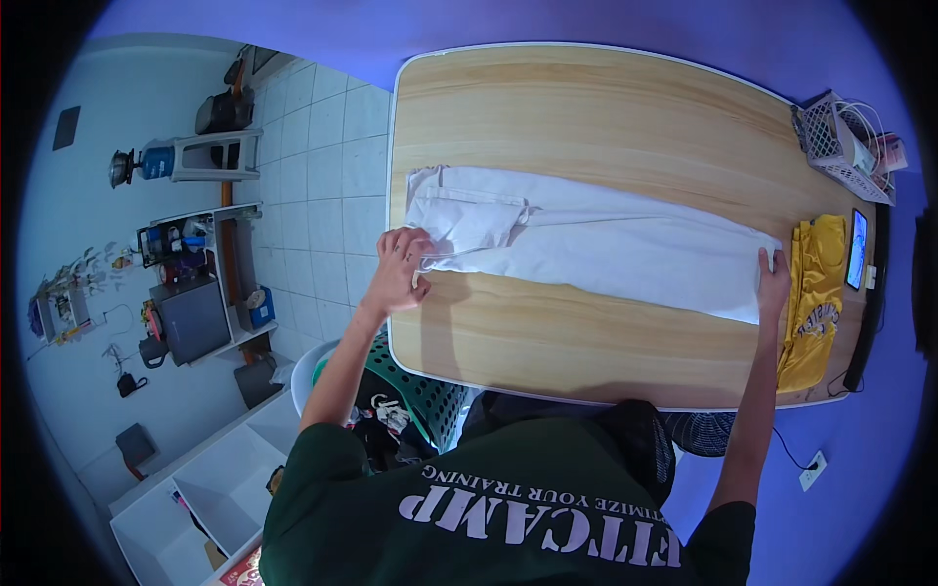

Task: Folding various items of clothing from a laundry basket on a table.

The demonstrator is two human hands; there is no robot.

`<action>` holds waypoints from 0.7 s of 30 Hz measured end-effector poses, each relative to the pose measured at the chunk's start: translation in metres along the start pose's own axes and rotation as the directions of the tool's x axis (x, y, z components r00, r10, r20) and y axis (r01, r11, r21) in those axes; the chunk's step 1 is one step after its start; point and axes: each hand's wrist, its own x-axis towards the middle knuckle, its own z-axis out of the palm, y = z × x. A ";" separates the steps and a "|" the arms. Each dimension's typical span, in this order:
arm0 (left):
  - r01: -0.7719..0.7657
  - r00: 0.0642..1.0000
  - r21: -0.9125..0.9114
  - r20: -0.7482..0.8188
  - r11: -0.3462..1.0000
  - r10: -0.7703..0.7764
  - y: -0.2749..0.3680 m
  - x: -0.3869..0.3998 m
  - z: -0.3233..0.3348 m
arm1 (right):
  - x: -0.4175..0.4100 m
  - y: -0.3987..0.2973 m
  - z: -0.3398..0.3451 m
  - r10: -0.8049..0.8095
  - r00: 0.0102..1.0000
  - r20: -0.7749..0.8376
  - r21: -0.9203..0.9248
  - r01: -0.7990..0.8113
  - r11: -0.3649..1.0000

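Observation:
White trousers (pixel 623 242), folded lengthwise, lie across a wood-grain table (pixel 586 110). Their gathered waist end is on the left, where a flap of cloth lies folded over, and the leg hems are on the right. My left hand (pixel 400 269) is at the near corner of the waist end, its fingers curled over the cloth edge and the thumb apart from them. At the hem end, my right hand (pixel 774 282) grips the far corner between thumb and fingers. Just past that hand lies a folded yellow satin garment (pixel 812 304) with lettering.
A phone (pixel 857 249) with a lit screen lies at the table's right end. A lilac plastic basket (pixel 843 150) with cables stands at the far right corner. Below the table's left corner is a green laundry basket (pixel 432 395) holding dark clothes. A fan (pixel 700 432) stands under the near edge.

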 end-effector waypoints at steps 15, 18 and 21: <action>-0.047 0.996 -0.032 -0.074 0.998 0.044 0.053 0.056 0.070 | -0.019 0.038 -0.051 0.179 0.911 0.372 0.265 -0.289 0.920; -0.007 0.997 -0.021 -0.080 1.000 0.006 0.076 0.060 0.094 | -0.039 -0.076 -0.091 0.174 0.903 0.392 0.326 -0.313 0.892; -0.073 0.994 -0.057 -0.084 0.996 0.068 0.106 0.077 0.100 | -0.078 -0.185 -0.111 0.041 0.926 0.375 0.362 -0.187 0.913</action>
